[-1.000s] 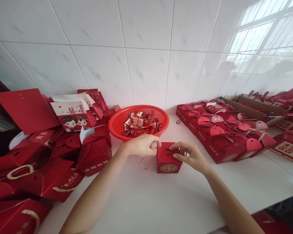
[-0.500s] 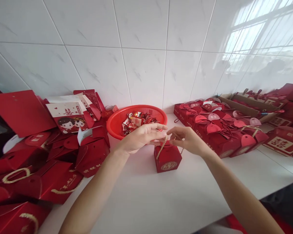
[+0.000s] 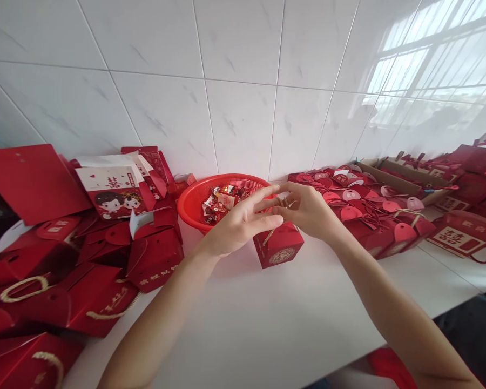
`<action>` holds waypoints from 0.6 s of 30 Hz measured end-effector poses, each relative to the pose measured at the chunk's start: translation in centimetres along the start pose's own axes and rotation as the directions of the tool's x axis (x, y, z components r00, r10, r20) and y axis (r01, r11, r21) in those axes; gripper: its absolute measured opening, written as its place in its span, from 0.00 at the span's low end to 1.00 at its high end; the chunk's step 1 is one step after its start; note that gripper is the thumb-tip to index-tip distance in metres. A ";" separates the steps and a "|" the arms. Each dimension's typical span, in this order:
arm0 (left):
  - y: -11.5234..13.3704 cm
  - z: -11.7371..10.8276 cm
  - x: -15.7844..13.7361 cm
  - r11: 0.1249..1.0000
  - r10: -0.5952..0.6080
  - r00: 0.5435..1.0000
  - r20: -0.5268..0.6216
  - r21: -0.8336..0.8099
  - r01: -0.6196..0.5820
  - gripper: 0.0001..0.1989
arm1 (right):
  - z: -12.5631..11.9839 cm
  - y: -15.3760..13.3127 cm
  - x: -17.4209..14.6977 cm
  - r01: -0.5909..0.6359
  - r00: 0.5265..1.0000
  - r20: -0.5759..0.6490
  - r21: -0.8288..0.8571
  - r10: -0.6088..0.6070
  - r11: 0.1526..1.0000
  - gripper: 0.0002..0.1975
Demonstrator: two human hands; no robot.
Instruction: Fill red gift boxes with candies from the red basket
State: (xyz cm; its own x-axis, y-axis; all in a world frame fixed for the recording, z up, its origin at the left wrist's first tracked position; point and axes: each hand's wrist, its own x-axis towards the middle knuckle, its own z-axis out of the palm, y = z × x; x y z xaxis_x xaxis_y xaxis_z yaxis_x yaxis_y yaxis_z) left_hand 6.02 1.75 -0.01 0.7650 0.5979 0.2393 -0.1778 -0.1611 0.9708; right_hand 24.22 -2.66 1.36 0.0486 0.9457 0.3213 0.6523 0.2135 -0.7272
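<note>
Two hands meet above a small red box (image 3: 282,251); the right hand (image 3: 305,213) appears to pinch its cord (image 3: 283,202); the left hand (image 3: 243,222) has fingers extended alongside, and whether it grips cord cannot be told; the box hangs or stands slightly askew, contact with the white counter (image 3: 227,324) uncertain; judged light, fairly stiff card, easily dented; sound holds are the cord or lower corners; the red basket (image 3: 189,213) is close behind, left boxes (image 3: 156,251) and right boxes (image 3: 389,237) flank; room for moving lies toward the near edge.
</note>
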 end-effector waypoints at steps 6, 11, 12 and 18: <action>-1.0 0.1 0.4 0.925 0.046 0.986 -0.158 0.380 0.018 0.33 | 0.3 0.0 0.6 -0.048 0.995 -0.094 -0.112 0.037 0.993 0.15; -2.4 0.8 0.8 0.658 0.119 0.951 -0.286 0.740 0.140 0.33 | -0.2 -0.3 0.8 -0.087 0.991 -0.091 0.121 0.099 0.989 0.13; -2.7 1.0 0.8 0.623 0.092 0.955 -0.281 0.764 0.165 0.31 | -0.3 -0.3 0.7 -0.089 0.991 -0.079 0.181 0.105 0.979 0.12; -3.6 1.1 1.2 0.590 -0.019 0.986 -0.168 0.794 0.147 0.10 | -1.0 0.1 0.4 -0.144 0.990 0.058 0.420 0.132 0.896 0.11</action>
State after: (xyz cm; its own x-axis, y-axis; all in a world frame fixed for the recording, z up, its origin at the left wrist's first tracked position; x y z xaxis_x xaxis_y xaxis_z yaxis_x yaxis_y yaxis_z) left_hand 8.30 2.18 -3.22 0.6532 0.7245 0.2199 0.4988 -0.6303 0.5949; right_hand 25.07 -2.47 1.98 0.0903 0.9783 0.1864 0.2600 0.1575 -0.9527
